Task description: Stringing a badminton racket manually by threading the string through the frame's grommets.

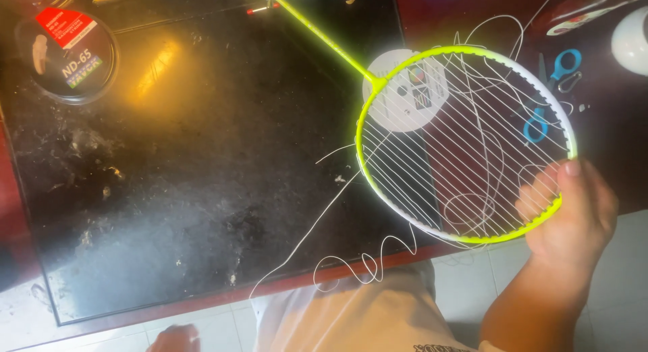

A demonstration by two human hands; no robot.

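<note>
A dark, scuffed bench (169,190) with a red edge fills the frame; light glares at upper left, pale floor tiles (472,278) below.

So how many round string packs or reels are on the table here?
2: a clear round string pack at the table's far left corner, and a white round reel lying under the racket head. Others may lie outside the view.

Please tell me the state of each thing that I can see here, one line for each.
racket: partly strung, held by the head rim
loose string: uncut, trailing over table edge
right hand: gripping the racket rim
left hand: low, holding nothing visible
scissors: lying on the table
string reel: lying flat
</note>
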